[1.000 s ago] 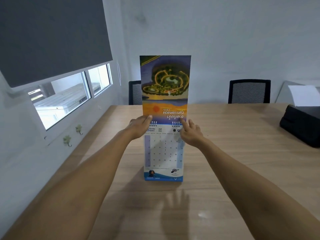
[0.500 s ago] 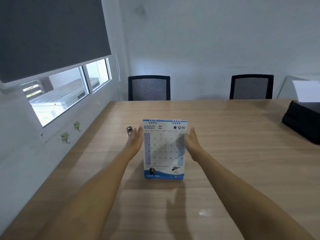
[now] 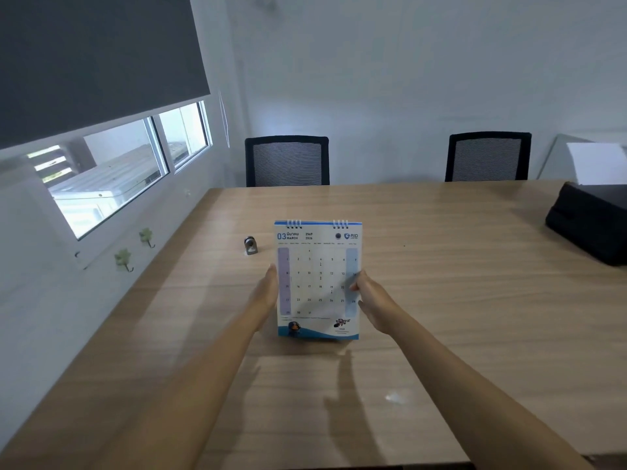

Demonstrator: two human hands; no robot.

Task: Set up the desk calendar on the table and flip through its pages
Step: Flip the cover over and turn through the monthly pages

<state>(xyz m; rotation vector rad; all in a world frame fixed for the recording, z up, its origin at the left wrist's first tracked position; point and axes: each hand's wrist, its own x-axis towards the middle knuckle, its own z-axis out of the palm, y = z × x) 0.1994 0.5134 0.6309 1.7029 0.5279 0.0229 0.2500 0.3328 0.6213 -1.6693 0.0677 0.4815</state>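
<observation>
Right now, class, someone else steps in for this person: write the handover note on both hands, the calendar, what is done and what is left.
Left hand: open, flat against the desk calendar's left edge.
Right hand: at its right edge, fingertips on the page near the blue column; no firm grip visible.
Calendar: upright on the wooden table, rings on top, page 03 March facing the wearer. A small metal object lies behind it to the left, apart.
Done: calendar set up, open at March.
Left: flip through the following pages, probably steadying the base with one hand.

the picture page is flipped over, the march sheet of the calendar (image 3: 318, 279) faces front, both hands lowered.
</observation>
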